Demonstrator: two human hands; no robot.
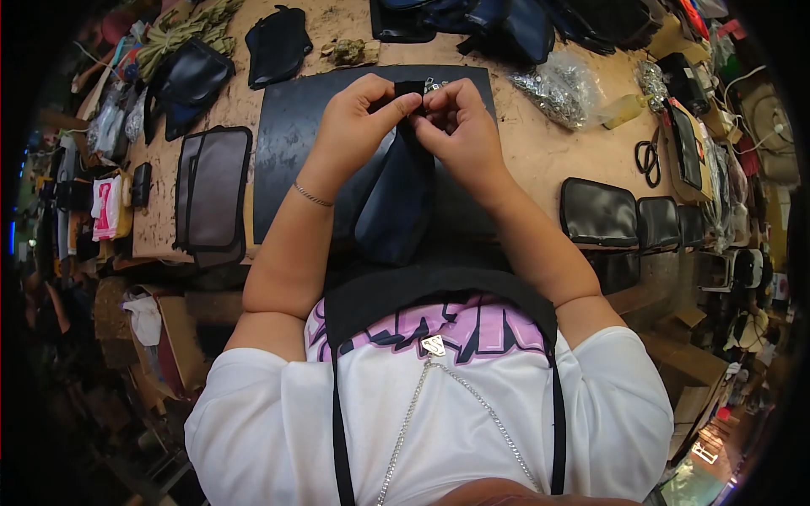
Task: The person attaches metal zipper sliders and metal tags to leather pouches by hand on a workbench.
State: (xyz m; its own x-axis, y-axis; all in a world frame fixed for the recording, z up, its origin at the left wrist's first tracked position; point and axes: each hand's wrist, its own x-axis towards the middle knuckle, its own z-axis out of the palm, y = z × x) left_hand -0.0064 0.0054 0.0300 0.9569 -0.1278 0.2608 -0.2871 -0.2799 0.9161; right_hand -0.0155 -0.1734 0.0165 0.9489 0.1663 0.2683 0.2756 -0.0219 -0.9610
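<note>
Wearer: white T-shirt with pink lettering point(426, 325), a silver neck chain point(439, 384) and dark apron straps, nearest the camera.

Work piece: dark navy fabric pouch point(396, 198), lying on the black rectangular mat point(291, 126) in the middle of the bench point(540, 156); its narrow far end is lifted to the fingers, apparently so the small part can be worked close to the eyes.

Left hand point(359, 114): grip closed in a pinch on the pouch's black strap tab point(411, 87), thumb on top; a thin silver bracelet point(312, 196) sits on the wrist.

Right hand point(460, 118): grip likewise pinched on the same tab from the right, fingertips meeting the left hand's; small metal hardware shows just beyond them, too small to identify.

Left of mat: grey flat panel with black edging point(213, 190), laid flat.

Right of mat: row of glossy black pouches point(629, 215) along the bench edge, probably stacked as one batch; black scissors point(648, 160) farther out.

Far right: clear bag of metal fittings point(557, 88), within arm's reach.

Far edge: more black pouches point(277, 42).
</note>
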